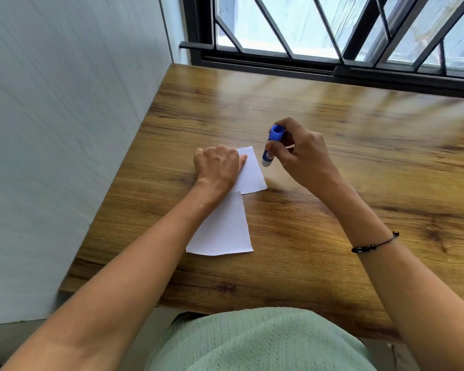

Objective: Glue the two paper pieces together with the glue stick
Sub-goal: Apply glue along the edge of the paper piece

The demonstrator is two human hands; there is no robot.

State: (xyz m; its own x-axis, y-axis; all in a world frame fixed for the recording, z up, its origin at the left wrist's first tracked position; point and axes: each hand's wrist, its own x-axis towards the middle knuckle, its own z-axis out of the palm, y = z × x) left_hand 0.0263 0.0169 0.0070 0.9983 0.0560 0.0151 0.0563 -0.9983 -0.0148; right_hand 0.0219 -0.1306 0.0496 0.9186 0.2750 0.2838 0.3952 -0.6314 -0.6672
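Two white paper pieces lie on the wooden table (332, 210). The far piece (252, 175) is small. The near piece (225, 228) is longer, and its top edge overlaps the far one. My left hand (217, 164) rests on the far piece with its fingers curled and presses it to the table. My right hand (298, 151) holds a glue stick (271, 145) upright, blue end up and white end down, just right of the far piece and slightly above the table. I cannot tell whether its cap is on.
A pale wall (65, 129) runs along the table's left edge. A window with black bars (332, 36) stands behind the far edge. A thin dark bracelet (373, 245) circles my right wrist. Bare wood lies right of the papers.
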